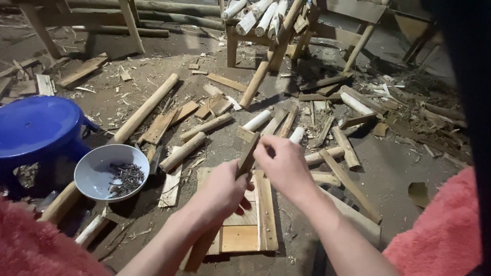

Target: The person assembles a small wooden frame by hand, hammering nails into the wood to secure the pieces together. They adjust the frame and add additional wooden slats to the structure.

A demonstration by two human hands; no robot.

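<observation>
A thin wooden strip [247, 156] is gripped by the left hand [221, 191] and pinched at its top by the right hand [284, 166], above the partly nailed wooden panel [255, 214], nails in the bowl [110, 173] left of the fingers.

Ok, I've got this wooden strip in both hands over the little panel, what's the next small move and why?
Probably lower the strip flat onto the panel and line it up beside the nailed slat. The left hand grips its lower part and the right hand pinches its top, so it stands tilted above the panel, not yet resting. The bowl of nails sits close to the left.
</observation>
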